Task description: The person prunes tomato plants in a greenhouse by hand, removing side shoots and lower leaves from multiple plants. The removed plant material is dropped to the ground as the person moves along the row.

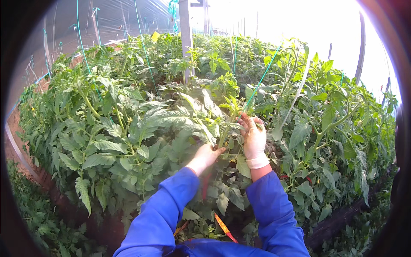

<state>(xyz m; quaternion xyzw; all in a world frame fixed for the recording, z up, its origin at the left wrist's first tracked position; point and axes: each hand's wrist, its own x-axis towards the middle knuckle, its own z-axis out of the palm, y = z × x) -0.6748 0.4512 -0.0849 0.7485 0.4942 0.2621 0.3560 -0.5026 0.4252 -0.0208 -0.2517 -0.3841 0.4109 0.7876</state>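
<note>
Tomato plants fill the view before me. My left hand (207, 157) has its fingers and thumb closed around a green tomato stem (223, 136) near the middle. Large leaves (173, 120) hang over the stem's left side. To the right and slightly higher, my right hand (254, 139) wears a thin pale glove with a rolled cuff. Its fingertips pinch a taut green twine (261, 78), which slants up to the right from them. Leaves partly hide the fingertips of both hands and the lower stem.
A grey post (186, 38) stands among the plants ahead. Other green strings (83, 48) hang at the left, near the plastic greenhouse wall (112, 19). A pale strip (298, 90) runs through foliage at the right. An orange-red ribbon (224, 226) hangs low before my body.
</note>
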